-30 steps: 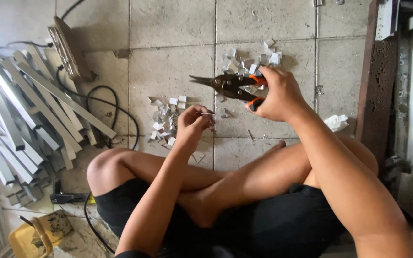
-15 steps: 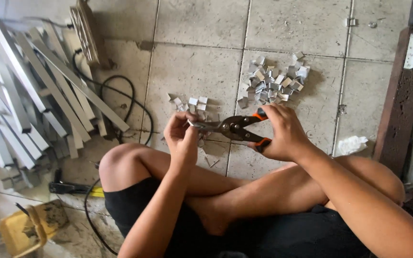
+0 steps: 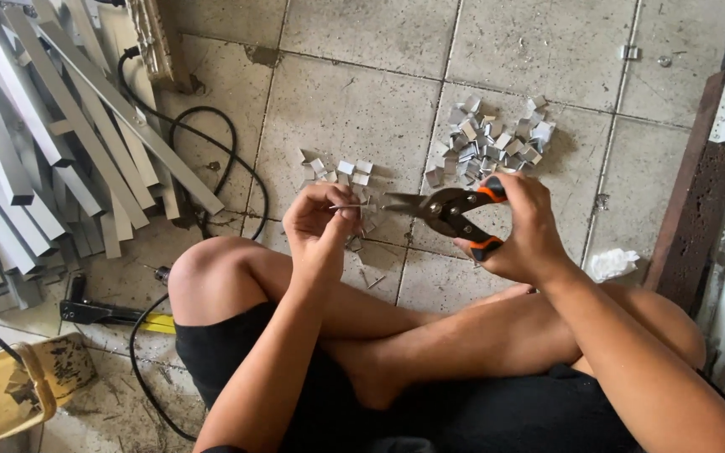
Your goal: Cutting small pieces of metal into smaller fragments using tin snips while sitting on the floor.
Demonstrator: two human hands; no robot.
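I sit cross-legged on a tiled floor. My right hand (image 3: 524, 226) grips tin snips (image 3: 446, 210) with orange and black handles, the jaws open and pointing left. My left hand (image 3: 320, 222) pinches a small thin metal piece (image 3: 347, 206) just left of the jaw tips, a short gap between them. A small cluster of cut metal pieces (image 3: 337, 172) lies just beyond my left hand. A bigger pile of bent metal pieces (image 3: 497, 138) lies on the floor beyond the snips.
A stack of long aluminium channels (image 3: 35, 143) lies at the left, with a black cable (image 3: 211, 159) looping beside it. A yellow tub (image 3: 10, 390) sits at the lower left. A crumpled white rag (image 3: 614, 264) and a dark wooden board (image 3: 698, 193) are at the right.
The view has tipped down, so the piles sit lower in the frame. My hands stay together, the snips now level with the metal piece and their jaws open towards it.
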